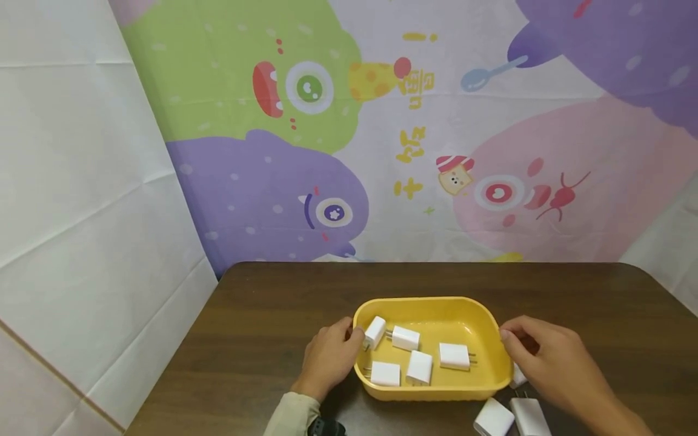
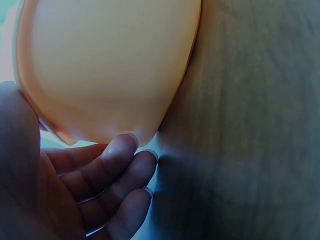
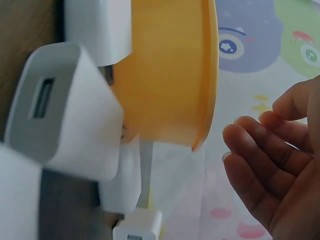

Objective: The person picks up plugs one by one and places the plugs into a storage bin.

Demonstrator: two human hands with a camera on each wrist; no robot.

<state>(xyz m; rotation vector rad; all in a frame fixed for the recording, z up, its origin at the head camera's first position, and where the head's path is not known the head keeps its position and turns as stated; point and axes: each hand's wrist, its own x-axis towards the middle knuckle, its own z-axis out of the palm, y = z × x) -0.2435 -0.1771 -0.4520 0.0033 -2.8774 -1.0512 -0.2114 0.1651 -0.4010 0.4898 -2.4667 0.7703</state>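
A yellow plastic basin (image 1: 431, 393) sits on the table with several white charger plugs inside, one of them a charger (image 1: 454, 356) with its prongs pointing right. My left hand (image 1: 331, 357) grips the basin's left end, thumb at the rim and fingers against the outer wall, as the left wrist view shows with the fingertips (image 2: 122, 147) under the basin's side. Just off the right rim hovers my right hand (image 1: 556, 357), its fingers loosely bent and nothing between them; the right wrist view shows a gap between these fingers (image 3: 250, 145) and the basin.
Outside the basin's lower right corner, by my right forearm, lie more white chargers, including one charger (image 1: 493, 418) and a longer charger (image 1: 530, 416). The dark wooden table (image 1: 262, 339) meets a cartoon-printed cloth (image 1: 382, 236) at the back. White sheeting (image 1: 98, 212) hangs at left.
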